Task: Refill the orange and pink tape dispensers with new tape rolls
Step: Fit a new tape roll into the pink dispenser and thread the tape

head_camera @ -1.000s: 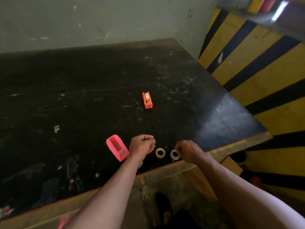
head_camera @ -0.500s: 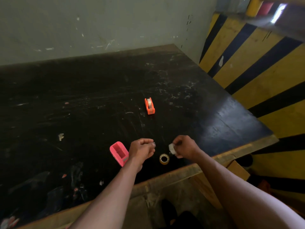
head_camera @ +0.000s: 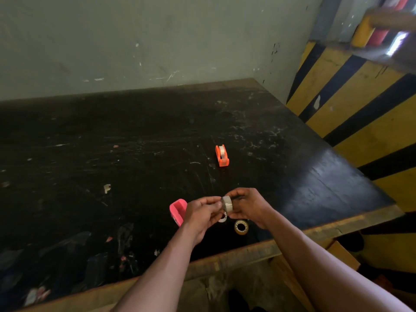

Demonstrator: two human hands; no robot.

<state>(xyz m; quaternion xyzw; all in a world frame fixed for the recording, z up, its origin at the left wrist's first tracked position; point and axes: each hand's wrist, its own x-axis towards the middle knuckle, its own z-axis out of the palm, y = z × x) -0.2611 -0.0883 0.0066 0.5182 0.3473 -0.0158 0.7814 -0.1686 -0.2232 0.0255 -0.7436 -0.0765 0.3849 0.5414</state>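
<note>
From the head camera we count two dispensers on the black table [head_camera: 135, 136]. The orange dispenser [head_camera: 222, 156] stands upright out in the middle with a pale roll [head_camera: 222, 151] seated in it. The pink dispenser [head_camera: 177, 210] sits near the front edge, right beside the left hand [head_camera: 202, 212] and partly hidden by it. Both hands are in, meeting above the table well short of the orange one. The right hand [head_camera: 249, 208] has thumb and fingers curled round a clear tape roll [head_camera: 227, 202]. The left hand comes in from the other side, its fingertips pinched together on that roll's rim. We make it three loose rolls: the one in the grip, a yellowish tape roll [head_camera: 241, 226] lying flat on the table just below the right hand, and a small white ring [head_camera: 222, 218] peeking out under the left fingers. Whether the ring lies on the table or hangs from that hand, we cannot tell. With the one in the orange dispenser, that makes four. A striped wall [head_camera: 360, 113], yellow and black, runs along the right.
</note>
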